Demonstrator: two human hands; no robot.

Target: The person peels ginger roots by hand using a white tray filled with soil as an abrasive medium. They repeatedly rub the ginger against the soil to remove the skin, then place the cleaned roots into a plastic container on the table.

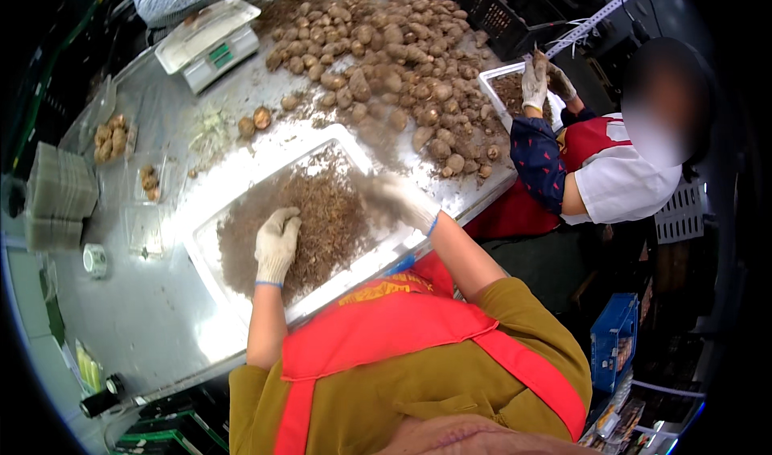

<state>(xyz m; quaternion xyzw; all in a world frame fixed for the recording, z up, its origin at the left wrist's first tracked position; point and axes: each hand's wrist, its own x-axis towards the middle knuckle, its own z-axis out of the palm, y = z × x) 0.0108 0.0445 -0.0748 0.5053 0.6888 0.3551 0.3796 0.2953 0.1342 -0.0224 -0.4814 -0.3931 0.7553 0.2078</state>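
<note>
Right, reading from my feed, nearest first. Left hand [277, 244], white glove, lies flat and open, palm down on the brown fibrous debris [314, 218] heaped in the white tray [211, 238]. Debris sits directly under that hand and spreads away to its right. Right hand [394, 199] is motion-blurred at the tray's far right edge; can't tell if it's open or closed, or holding anything. The tray's long axis runs diagonally, from near the left hand up past the right hand. Left hand is the nearer one to the bulk of the debris. Beyond the right hand: big pile of brown tubers [386, 53] on the steel table [145, 310]. Further left of that, a weighing scale [211, 41]. A co-worker's gloved hands [537, 81] work over a second tray; its contents are mostly hidden.
</note>
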